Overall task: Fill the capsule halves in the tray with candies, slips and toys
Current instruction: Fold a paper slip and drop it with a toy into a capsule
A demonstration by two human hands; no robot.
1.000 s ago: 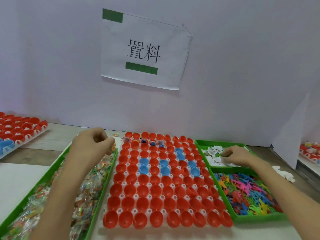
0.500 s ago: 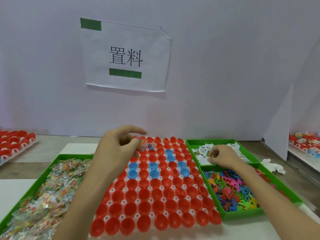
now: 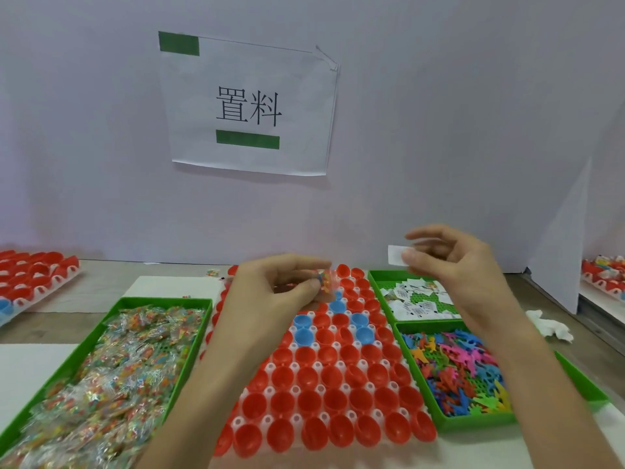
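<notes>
So the white plastic tray (image 3: pixel 268 419) packed with red capsule halves (image 3: pixel 338 397), plus a few blue capsule halves (image 3: pixel 302 336), sits dead centre, and both hands are up over its far end.

The left hand (image 3: pixel 270 292) hovers above the tray's far-left rows. Its fingers are curled in, with the thumb and fingertips pinching a small clear-wrapped candy packet (image 3: pixel 325 280). The right hand (image 3: pixel 453 265) is raised above and a bit right of the tray's far-right corner. Its thumb and forefinger nip a little white paper slip (image 3: pixel 395 255) by one end, and the other fingers are loosely fanned out. Neither item touches a capsule half; both are in the air above the tray. The left hand hides part of the tray's far rows, so can't tell what's in those.

Snug against the tray's left side is a green candy bin (image 3: pixel 162 301) heaped with wrapped sweets. On the tray's right side are two more green bins. The far slip bin (image 3: pixel 375 279) holds white slips, and the near toy bin (image 3: pixel 473 421) is full of flat multicoloured plastic toy figures (image 3: pixel 453 363).

Further right of the tray lies a crumpled white tissue (image 3: pixel 548 324). Behind the tray, a printed paper sign (image 3: pixel 250 106) hangs on the wall.
</notes>
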